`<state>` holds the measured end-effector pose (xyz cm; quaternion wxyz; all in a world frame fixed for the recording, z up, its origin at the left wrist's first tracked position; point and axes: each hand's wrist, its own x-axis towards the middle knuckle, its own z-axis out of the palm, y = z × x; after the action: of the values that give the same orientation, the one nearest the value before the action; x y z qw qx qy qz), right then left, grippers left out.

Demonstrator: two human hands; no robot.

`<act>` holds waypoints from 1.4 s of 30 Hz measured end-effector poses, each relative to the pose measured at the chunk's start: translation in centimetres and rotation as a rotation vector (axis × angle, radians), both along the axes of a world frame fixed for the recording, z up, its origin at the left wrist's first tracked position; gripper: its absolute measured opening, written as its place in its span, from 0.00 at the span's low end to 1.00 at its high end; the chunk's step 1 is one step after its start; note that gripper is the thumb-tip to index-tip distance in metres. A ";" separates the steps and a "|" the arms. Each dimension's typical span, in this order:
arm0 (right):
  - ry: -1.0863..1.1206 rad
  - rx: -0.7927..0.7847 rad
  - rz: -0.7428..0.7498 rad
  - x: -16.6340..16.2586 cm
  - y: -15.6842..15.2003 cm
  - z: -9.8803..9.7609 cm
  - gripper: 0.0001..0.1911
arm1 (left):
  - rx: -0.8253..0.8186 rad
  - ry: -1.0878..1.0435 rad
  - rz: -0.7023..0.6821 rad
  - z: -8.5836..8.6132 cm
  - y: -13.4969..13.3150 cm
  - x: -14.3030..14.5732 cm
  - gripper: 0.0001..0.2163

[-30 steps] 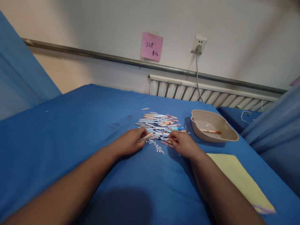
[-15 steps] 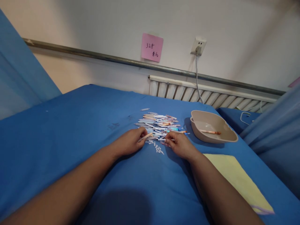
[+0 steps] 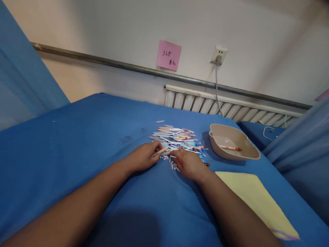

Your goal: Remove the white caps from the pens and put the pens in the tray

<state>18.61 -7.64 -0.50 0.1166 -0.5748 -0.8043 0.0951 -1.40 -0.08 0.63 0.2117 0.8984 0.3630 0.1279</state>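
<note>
A heap of thin pens and pen parts (image 3: 177, 137) lies on the blue cloth in front of me. My left hand (image 3: 142, 157) rests at the heap's near left edge, its fingers closed on a pale pen barrel (image 3: 160, 151). My right hand (image 3: 189, 163) lies palm down at the near edge, its fingers bent onto several small white caps (image 3: 173, 165); whether it holds any is hidden. A beige tray (image 3: 246, 154) to the right holds one orange pen (image 3: 231, 148).
A yellow cloth (image 3: 254, 199) lies at the near right. A radiator (image 3: 226, 106), a metal rail, a pink note (image 3: 169, 55) and a socket with a cable (image 3: 218, 55) are on the wall behind. Blue curtains hang at both sides.
My right hand has slid left along the heap's near edge toward my left hand, onto the small white caps. My left hand has kept its grip and place.
</note>
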 end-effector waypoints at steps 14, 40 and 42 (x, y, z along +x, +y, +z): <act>-0.059 -0.024 0.006 -0.5 -0.1 -0.2 0.20 | 0.022 -0.009 -0.002 -0.1 -0.2 -0.1 0.11; 0.466 -0.055 -0.063 2.8 0.0 -1.2 0.14 | -0.027 -0.055 -0.140 0.6 -0.3 0.1 0.12; 0.472 -0.045 -0.061 2.8 0.0 -1.2 0.13 | -0.028 -0.056 -0.145 0.5 -0.2 0.1 0.12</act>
<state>21.37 -7.66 -1.68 0.2912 -0.5632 -0.7347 0.2413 -1.27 -0.32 1.10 0.2430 0.9153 0.2929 0.1322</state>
